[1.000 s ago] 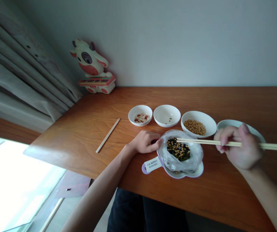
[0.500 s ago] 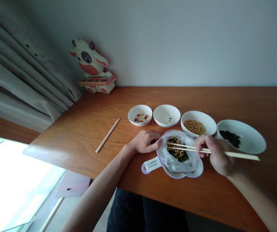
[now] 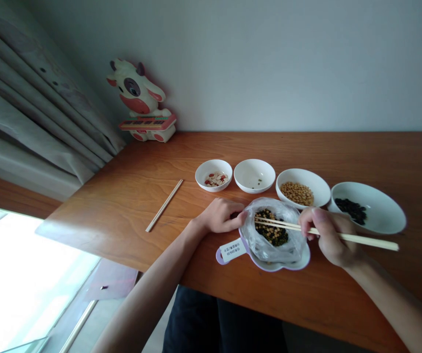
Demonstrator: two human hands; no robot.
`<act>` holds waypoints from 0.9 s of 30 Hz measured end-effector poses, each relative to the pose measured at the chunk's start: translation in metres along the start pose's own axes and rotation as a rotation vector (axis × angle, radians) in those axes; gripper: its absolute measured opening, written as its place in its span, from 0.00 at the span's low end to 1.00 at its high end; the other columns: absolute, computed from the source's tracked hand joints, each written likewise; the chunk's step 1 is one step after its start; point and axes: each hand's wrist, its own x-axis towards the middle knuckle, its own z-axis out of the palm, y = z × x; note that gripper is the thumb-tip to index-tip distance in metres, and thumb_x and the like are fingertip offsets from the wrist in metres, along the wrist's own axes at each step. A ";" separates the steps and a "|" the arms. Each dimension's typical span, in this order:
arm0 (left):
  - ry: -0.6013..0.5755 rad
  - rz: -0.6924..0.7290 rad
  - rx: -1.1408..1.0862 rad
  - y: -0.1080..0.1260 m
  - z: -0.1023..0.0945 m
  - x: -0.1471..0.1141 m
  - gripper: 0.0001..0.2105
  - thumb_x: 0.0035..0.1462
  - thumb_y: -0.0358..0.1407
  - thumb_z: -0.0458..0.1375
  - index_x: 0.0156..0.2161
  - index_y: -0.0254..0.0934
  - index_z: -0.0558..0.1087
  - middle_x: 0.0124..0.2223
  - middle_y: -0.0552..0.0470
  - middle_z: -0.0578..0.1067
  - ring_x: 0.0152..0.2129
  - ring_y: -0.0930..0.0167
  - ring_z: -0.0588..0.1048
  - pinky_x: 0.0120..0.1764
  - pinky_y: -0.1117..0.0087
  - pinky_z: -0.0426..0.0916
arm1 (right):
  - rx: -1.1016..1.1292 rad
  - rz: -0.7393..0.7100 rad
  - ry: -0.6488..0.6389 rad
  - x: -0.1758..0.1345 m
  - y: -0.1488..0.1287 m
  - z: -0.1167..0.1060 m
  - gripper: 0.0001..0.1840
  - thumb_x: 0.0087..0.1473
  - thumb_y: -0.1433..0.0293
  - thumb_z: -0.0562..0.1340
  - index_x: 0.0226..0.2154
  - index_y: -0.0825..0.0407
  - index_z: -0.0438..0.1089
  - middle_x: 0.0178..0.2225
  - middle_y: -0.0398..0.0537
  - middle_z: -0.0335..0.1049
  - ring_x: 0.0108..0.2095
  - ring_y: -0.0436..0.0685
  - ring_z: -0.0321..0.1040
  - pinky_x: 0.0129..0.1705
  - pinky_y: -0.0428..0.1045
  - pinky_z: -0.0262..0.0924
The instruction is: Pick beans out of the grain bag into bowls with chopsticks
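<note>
Chopsticks (image 3: 372,241) pinched in right fingers (image 3: 308,224) have shifted left, over the bag (image 3: 267,253) beside curled left fingers (image 3: 235,222), whose grip is unclear.

A toy cow (image 3: 137,100) in cream and red, with dark horns and a dark patch around one eye, is set at the back left of the wooden table (image 3: 233,147), near the plain pale wall (image 3: 287,63). A toy keyboard (image 3: 148,123) is fixed across its front. The upper left is filled by a greyish curtain (image 3: 30,113), gathered in folds. Below, a bright patch (image 3: 30,274) is badly washed out.
</note>
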 end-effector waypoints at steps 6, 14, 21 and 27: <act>0.008 -0.006 -0.005 0.000 0.001 0.000 0.23 0.74 0.46 0.46 0.29 0.36 0.64 0.25 0.54 0.69 0.21 0.75 0.62 0.27 0.71 0.56 | 0.013 0.016 0.040 -0.002 0.002 -0.001 0.28 0.71 0.53 0.50 0.25 0.45 0.71 0.22 0.47 0.68 0.22 0.57 0.64 0.26 0.55 0.58; 0.026 0.008 0.002 -0.002 0.002 -0.001 0.22 0.74 0.46 0.47 0.28 0.37 0.62 0.24 0.54 0.67 0.20 0.75 0.61 0.27 0.70 0.55 | 0.099 -0.001 0.135 -0.004 0.001 0.000 0.29 0.71 0.55 0.51 0.23 0.46 0.72 0.21 0.47 0.67 0.21 0.56 0.63 0.24 0.54 0.55; 0.032 0.010 -0.006 -0.004 0.004 -0.001 0.22 0.74 0.47 0.47 0.28 0.37 0.63 0.24 0.54 0.67 0.21 0.75 0.62 0.27 0.70 0.54 | 0.162 0.032 0.150 0.001 -0.001 -0.004 0.31 0.72 0.54 0.49 0.22 0.48 0.71 0.21 0.46 0.67 0.19 0.52 0.61 0.21 0.51 0.52; 0.037 0.012 -0.012 -0.003 0.004 -0.001 0.22 0.74 0.46 0.47 0.28 0.37 0.63 0.25 0.54 0.68 0.21 0.75 0.62 0.27 0.70 0.54 | 0.125 0.077 0.028 0.002 0.003 -0.007 0.35 0.71 0.49 0.43 0.23 0.48 0.70 0.23 0.46 0.67 0.21 0.53 0.61 0.24 0.52 0.56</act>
